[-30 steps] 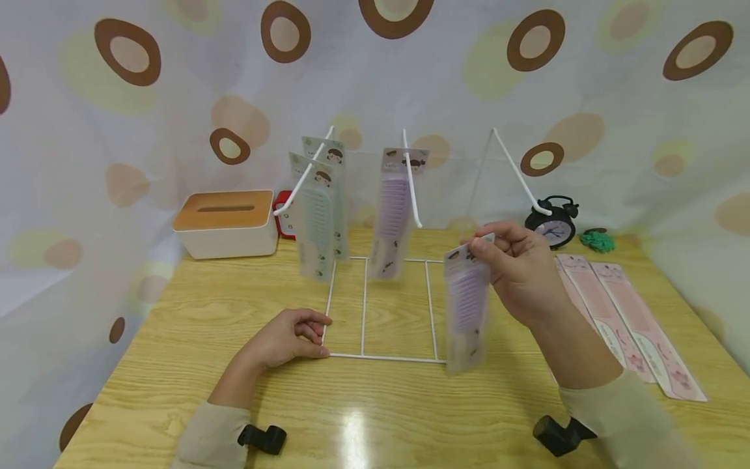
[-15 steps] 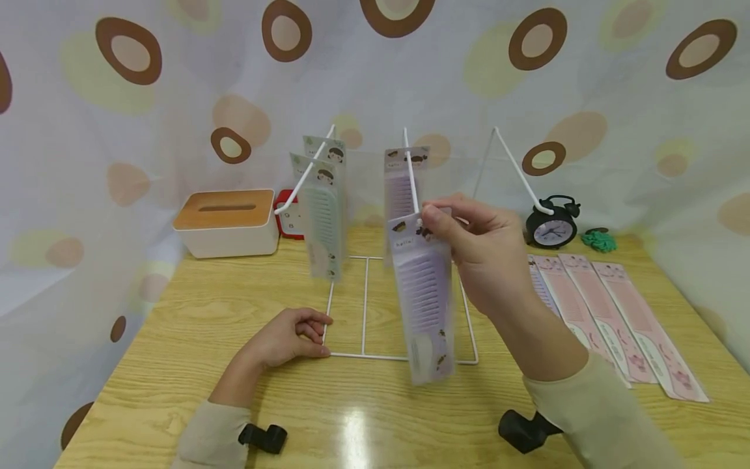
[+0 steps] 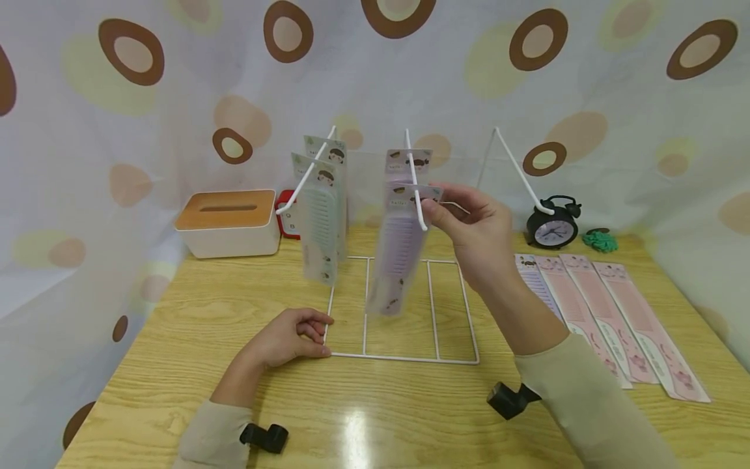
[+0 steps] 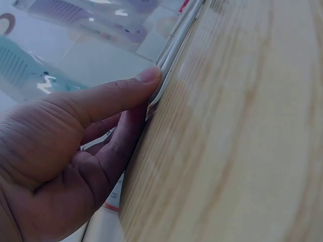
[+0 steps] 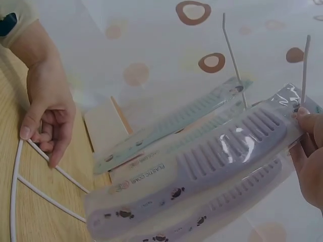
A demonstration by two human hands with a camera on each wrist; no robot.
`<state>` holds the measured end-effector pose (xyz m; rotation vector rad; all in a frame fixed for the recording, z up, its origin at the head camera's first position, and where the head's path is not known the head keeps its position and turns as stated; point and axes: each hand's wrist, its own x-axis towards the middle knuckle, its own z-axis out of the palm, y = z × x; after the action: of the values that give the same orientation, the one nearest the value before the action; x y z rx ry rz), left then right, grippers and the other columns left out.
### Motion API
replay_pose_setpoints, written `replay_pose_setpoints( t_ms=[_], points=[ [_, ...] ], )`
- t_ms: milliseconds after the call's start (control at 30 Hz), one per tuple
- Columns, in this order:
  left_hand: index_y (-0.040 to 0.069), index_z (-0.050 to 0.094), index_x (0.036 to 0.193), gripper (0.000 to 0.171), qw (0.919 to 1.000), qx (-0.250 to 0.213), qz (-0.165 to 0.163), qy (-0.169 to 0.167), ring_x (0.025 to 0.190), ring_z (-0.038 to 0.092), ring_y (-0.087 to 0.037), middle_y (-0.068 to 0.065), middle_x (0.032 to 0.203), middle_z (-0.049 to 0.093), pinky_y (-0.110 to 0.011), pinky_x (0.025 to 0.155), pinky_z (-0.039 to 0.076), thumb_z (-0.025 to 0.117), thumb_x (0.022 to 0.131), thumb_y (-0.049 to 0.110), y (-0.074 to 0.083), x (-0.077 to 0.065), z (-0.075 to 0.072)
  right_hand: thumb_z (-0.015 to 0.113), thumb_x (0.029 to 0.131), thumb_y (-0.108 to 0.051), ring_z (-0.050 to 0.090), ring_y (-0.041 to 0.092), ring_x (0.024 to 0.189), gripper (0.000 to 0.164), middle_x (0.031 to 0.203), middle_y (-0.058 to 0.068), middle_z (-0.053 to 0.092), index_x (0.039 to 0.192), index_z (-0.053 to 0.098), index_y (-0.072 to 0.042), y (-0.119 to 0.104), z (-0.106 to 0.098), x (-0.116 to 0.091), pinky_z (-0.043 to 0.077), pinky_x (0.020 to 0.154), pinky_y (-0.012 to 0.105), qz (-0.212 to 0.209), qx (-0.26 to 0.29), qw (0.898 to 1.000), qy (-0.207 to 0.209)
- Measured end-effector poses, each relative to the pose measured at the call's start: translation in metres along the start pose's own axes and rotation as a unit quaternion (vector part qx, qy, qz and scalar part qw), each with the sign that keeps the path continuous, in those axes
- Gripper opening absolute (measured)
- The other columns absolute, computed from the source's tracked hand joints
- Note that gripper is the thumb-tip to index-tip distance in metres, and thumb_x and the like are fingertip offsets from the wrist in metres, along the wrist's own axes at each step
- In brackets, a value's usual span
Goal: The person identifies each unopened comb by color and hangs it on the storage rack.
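Observation:
My right hand point(image 3: 477, 238) pinches the top card of a packaged purple comb point(image 3: 401, 251), which hangs on the middle prong point(image 3: 415, 172) of a white wire rack point(image 3: 404, 357). Behind it on the same prong is another packaged purple comb point(image 3: 404, 159). Packaged green combs point(image 3: 319, 208) hang from the left prong. Down on the table, my left hand point(image 3: 293, 339) holds the front left corner of the rack's base between thumb and fingers. In the right wrist view, the held comb point(image 5: 227, 151) lies across the picture, its card at the prong's end.
Several packaged pink combs point(image 3: 621, 312) and a packaged purple one point(image 3: 538, 283) lie on the table at right. A black alarm clock point(image 3: 552, 231) and green tangle point(image 3: 600, 241) stand behind them. A tissue box point(image 3: 228, 225) and red clock point(image 3: 288, 215) are back left. The right prong point(image 3: 521, 172) carries nothing.
My right hand has carried the purple comb left, then back onto the middle prong, where its card now sits behind the prong's tip. The left hand has stayed at the rack's corner.

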<state>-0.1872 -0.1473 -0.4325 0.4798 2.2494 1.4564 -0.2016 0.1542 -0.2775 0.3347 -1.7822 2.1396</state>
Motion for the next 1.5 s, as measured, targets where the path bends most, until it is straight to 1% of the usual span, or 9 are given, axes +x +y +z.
replay_pose_setpoints(
  t_ms=[167,433,700,867,1100,1200,1333,1400,1500],
  points=[
    [-0.006,0.060,0.127,0.055,1.0000,0.000,0.000,0.002,0.083,0.062,-0.016,-0.012,0.097,0.063,-0.022,0.077,0.050,0.083,0.080,0.008,0.000,0.000,0.000,0.080,0.081,0.000,0.069,0.008,0.082,0.020,0.088,-0.005,0.074,0.095,0.076,-0.014,0.010,-0.002,0.013,0.056,0.079,0.020,-0.031,-0.019,0.999,0.038],
    [-0.007,0.060,0.127,0.055,1.0000,-0.002,0.001,-0.001,0.082,0.063,-0.016,-0.013,0.097,0.063,-0.022,0.076,0.051,0.083,0.080,0.008,-0.002,0.002,0.002,0.078,0.081,0.007,0.071,0.009,0.081,0.025,0.088,-0.003,0.075,0.096,0.077,-0.012,0.018,-0.009,0.022,0.057,0.080,0.023,-0.053,0.029,0.998,0.026],
    [-0.005,0.061,0.127,0.056,1.0000,0.007,-0.005,0.004,0.082,0.063,-0.012,-0.011,0.098,0.063,-0.022,0.077,0.050,0.085,0.079,0.010,-0.004,0.002,0.001,0.074,0.083,0.009,0.071,0.009,0.089,0.030,0.096,-0.003,0.076,0.106,0.077,-0.010,0.021,-0.023,0.025,0.057,0.083,0.022,-0.031,0.026,0.998,-0.042],
    [-0.005,0.061,0.127,0.055,0.9999,0.011,-0.005,0.008,0.081,0.063,-0.011,-0.011,0.097,0.064,-0.022,0.078,0.050,0.085,0.079,0.011,-0.005,0.001,0.000,0.075,0.088,-0.002,0.070,0.006,0.099,0.032,0.107,-0.004,0.075,0.119,0.072,-0.006,0.028,-0.053,0.025,0.055,0.087,0.020,0.010,-0.071,0.993,-0.095],
    [-0.004,0.062,0.126,0.054,0.9998,0.009,-0.010,0.011,0.083,0.063,-0.015,-0.010,0.096,0.063,-0.023,0.077,0.051,0.084,0.079,0.010,-0.006,0.000,-0.002,0.074,0.092,-0.017,0.066,0.007,0.110,0.044,0.117,-0.012,0.070,0.132,0.063,-0.005,0.052,-0.113,0.029,0.055,0.087,0.020,0.075,-0.221,0.964,-0.128],
    [-0.004,0.062,0.126,0.053,0.9998,0.006,-0.012,0.010,0.084,0.063,-0.016,-0.010,0.096,0.063,-0.023,0.077,0.051,0.084,0.079,0.009,-0.006,0.000,-0.002,0.074,0.092,-0.027,0.060,0.010,0.123,0.049,0.125,-0.010,0.067,0.136,0.061,-0.010,0.066,-0.142,0.032,0.051,0.096,0.024,0.103,-0.296,0.940,-0.135],
    [-0.004,0.062,0.126,0.053,0.9999,0.003,-0.010,0.009,0.084,0.063,-0.015,-0.010,0.096,0.063,-0.023,0.077,0.051,0.084,0.079,0.009,-0.006,0.000,-0.001,0.074,0.090,-0.040,0.046,0.021,0.139,0.058,0.141,0.004,0.059,0.141,0.057,-0.018,0.078,-0.177,0.033,0.042,0.108,0.041,0.144,-0.379,0.902,-0.150],
    [-0.004,0.061,0.126,0.053,0.9999,0.003,-0.007,0.007,0.084,0.063,-0.015,-0.011,0.096,0.064,-0.023,0.078,0.051,0.084,0.080,0.009,-0.006,0.000,0.000,0.073,0.090,-0.041,0.042,0.029,0.142,0.061,0.146,0.012,0.054,0.143,0.055,-0.016,0.084,-0.192,0.033,0.042,0.107,0.049,0.158,-0.398,0.890,-0.159],
    [-0.004,0.061,0.126,0.053,1.0000,0.001,-0.008,0.004,0.084,0.063,-0.014,-0.011,0.096,0.064,-0.022,0.078,0.051,0.084,0.080,0.009,-0.005,0.001,0.001,0.072,0.091,-0.040,0.040,0.035,0.142,0.064,0.148,0.015,0.051,0.146,0.051,-0.015,0.090,-0.212,0.031,0.042,0.105,0.055,0.173,-0.424,0.872,-0.170]
  ],
)
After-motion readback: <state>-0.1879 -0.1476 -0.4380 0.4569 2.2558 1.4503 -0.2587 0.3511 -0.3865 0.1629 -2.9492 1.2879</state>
